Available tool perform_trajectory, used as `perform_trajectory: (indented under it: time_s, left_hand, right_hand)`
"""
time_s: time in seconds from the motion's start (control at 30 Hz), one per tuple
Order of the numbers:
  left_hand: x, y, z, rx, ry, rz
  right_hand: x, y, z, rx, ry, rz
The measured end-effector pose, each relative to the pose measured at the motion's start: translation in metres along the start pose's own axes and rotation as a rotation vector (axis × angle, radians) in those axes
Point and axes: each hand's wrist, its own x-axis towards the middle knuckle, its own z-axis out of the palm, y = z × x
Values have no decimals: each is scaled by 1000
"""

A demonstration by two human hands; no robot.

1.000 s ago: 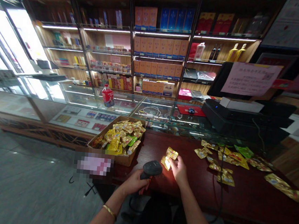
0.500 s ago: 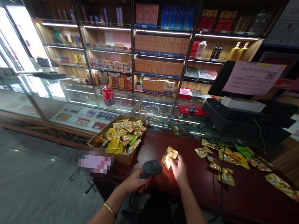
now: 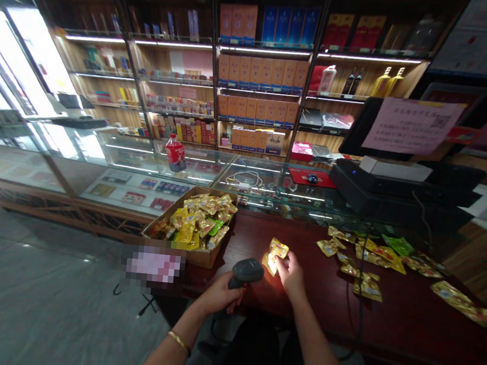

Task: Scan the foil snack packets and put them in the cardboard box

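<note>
My left hand (image 3: 223, 293) is wrapped round the handle of a dark barcode scanner (image 3: 247, 270), its head turned to the right. Light falls on a gold snack packet (image 3: 277, 253) that my right hand (image 3: 291, 276) pinches between thumb and fingers, just right of the scanner and above the dark red tabletop (image 3: 247, 234). To the left, a cardboard box (image 3: 208, 259) is heaped with gold, yellow and green packets (image 3: 201, 216). Several more loose packets (image 3: 369, 286) lie on the right side of the table.
A black cable (image 3: 359, 308) crosses the table on the right. Behind stand a glass display counter (image 3: 210, 170) with a red bottle (image 3: 175, 154), a mouse (image 3: 312, 179) on a red mat, and a monitor (image 3: 361, 128) with a paper sign. Stocked shelves (image 3: 258, 92) line the wall.
Almost nothing differs. The view has shifted very slightly; both hands keep the scanner and the lit gold packet in the same places.
</note>
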Motion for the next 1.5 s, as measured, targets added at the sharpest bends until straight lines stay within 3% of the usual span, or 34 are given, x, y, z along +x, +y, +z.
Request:
perform_trajectory:
  time_s: [0.23,0.43,0.73,0.9,1.07,1.23,1.5]
  left_hand:
    - [0,1,0,14,1,-3]
    - [2,1,1,15,7,3]
    - [0,0,3,0,48,15]
    - [0,-1,5,-10,75,27]
    - [3,-3,7,-56,164,56]
    - [5,-5,5,-97,189,59]
    - [2,-7,-1,-165,148,66]
  right_hand:
    - [0,-2,1,26,0,22]
    - [0,-9,-1,68,136,48]
    - [4,-18,-11,355,122,119]
    - [6,-4,-9,249,183,6]
    - [5,2,-6,79,148,-33]
    - [6,5,-3,78,82,-93]
    - [6,9,-3,62,65,-74]
